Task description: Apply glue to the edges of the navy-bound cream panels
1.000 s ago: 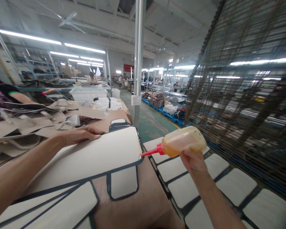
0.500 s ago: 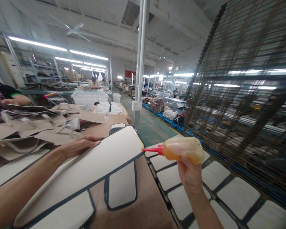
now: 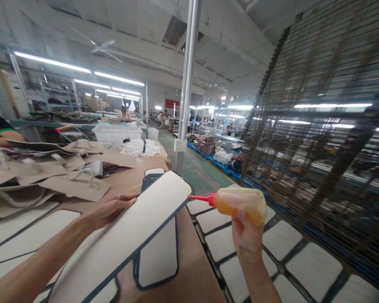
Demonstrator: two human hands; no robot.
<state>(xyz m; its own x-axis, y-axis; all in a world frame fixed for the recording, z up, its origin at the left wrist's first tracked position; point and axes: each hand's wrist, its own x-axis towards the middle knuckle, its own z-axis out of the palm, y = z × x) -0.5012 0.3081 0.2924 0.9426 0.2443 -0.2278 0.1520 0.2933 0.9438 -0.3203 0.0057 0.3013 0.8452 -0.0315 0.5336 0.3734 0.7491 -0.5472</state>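
My left hand (image 3: 115,210) grips the left edge of a long cream panel (image 3: 131,229) with a dark border, its fingers hooked over that edge. The panel slants from the lower left up to its cut-cornered far end. In my right hand (image 3: 248,235) is a squeeze bottle (image 3: 240,204) with amber liquid inside, lying nearly level. Its thin red nozzle points left, and the tip touches the panel's far right corner, where a yellowish line shows. Beneath the panel, a smaller cream piece (image 3: 158,252) with a dark border lies on the brown work table (image 3: 189,269).
Tan bag parts with handles (image 3: 78,183) pile up at the left. To the right, rows of cream pieces (image 3: 282,240) lie beside a tilted wire mesh rack (image 3: 322,109). A metal post (image 3: 185,84) rises beyond the table. A co-worker's arm (image 3: 6,136) shows at far left.
The panel has turned, its near end swinging to the right, and my left hand has shifted slightly down with it. The nozzle tip stays at the far corner while the bottle moves a little left.
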